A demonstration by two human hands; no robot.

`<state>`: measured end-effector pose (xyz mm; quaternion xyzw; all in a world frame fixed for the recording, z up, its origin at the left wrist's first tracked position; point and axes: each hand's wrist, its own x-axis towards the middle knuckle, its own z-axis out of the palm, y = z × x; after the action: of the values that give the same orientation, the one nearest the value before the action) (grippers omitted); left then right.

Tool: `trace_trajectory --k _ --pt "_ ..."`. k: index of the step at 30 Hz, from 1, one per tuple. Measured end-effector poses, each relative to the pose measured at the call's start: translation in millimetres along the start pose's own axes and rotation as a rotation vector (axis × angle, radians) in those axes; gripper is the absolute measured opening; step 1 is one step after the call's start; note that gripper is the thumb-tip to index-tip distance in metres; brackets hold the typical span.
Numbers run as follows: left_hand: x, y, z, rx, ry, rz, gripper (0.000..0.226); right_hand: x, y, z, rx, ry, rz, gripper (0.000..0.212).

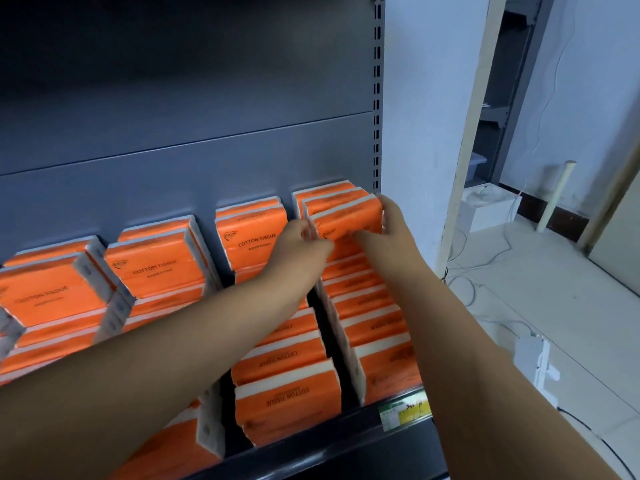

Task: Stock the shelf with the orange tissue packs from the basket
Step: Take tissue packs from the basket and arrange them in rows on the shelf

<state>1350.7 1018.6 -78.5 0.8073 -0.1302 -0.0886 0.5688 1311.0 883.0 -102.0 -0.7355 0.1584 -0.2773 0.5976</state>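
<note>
Arms outstretched, left hand point(305, 236) and right hand point(390, 221) apparently grip the orange tissue pack point(348, 219) by its ends.

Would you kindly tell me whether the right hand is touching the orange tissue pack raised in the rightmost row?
Touching. The head view shows the right hand curled round the right edge of the tissue pack, with no gap.

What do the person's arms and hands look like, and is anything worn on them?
Both arms are bare as far as the picture shows: no sleeve on the left forearm or the right forearm. The left hand and the right hand wear no gloves. No watch, bracelet or ring shows, though the fingers are slightly blurred.
</note>
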Motion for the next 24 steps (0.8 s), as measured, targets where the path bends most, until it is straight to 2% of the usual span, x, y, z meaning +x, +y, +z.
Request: trace_trajectory --k 2,4,9,15,24 --pt "1.8 -2.3 3.1 -0.019 0.010 -0.001 0.040 2.6 3.3 4.1 0.031 -0.034 0.001 0.061" --pt "2.7 -3.0 4.0 -0.029 0.026 0.003 0.049 5.0 3.7 5.1 0.057 -0.051 0.007 0.062" --pt "1.7 1.2 1.2 -0.074 0.039 0.013 0.028 7.7 1.8 0.6 0.072 -0.099 0.077 0.063" --pt "4.1 -2.1 1.1 -0.111 0.043 0.009 0.030 6.4 -3.2 -3.7 0.047 -0.162 0.105 0.062" --pt "11.1 -11.3 0.6 -0.153 0.038 0.060 0.036 8.6 -5.3 -3.6 0.077 -0.184 0.159 0.043"
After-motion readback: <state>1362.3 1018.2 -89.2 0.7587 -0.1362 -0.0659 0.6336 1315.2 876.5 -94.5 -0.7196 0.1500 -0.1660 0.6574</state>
